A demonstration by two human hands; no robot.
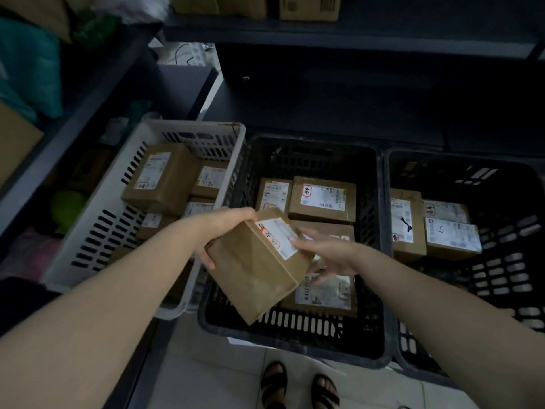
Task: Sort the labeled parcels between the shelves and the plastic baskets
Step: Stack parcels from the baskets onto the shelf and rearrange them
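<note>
**Fig. Reading a parcel before placement.** The left hand (pixel 227 228) grips the far left corner of the held parcel (pixel 259 273), fingers curled over its upper edge and thumb on the near face. The right hand (pixel 321 252) lies spread against the labelled end, one fingertip at the edge of the label (pixel 278 234). Whether its lower fingers bear weight from beneath cannot be told, as the box hides them. The parcel hangs tilted, label uppermost, above the middle black basket (pixel 295 329), clear of the boxes lying in it. A white basket (pixel 97 231) to the left and a second black basket (pixel 516 261) to the right also hold labelled boxes, and a dark shelf (pixel 324 39) runs above. To do the step well, turn the label square to the eye and read its red-ringed mark carefully in this dim light before choosing a destination. Then lower the box flat, label up, into a free gap rather than onto a neighbour
</note>
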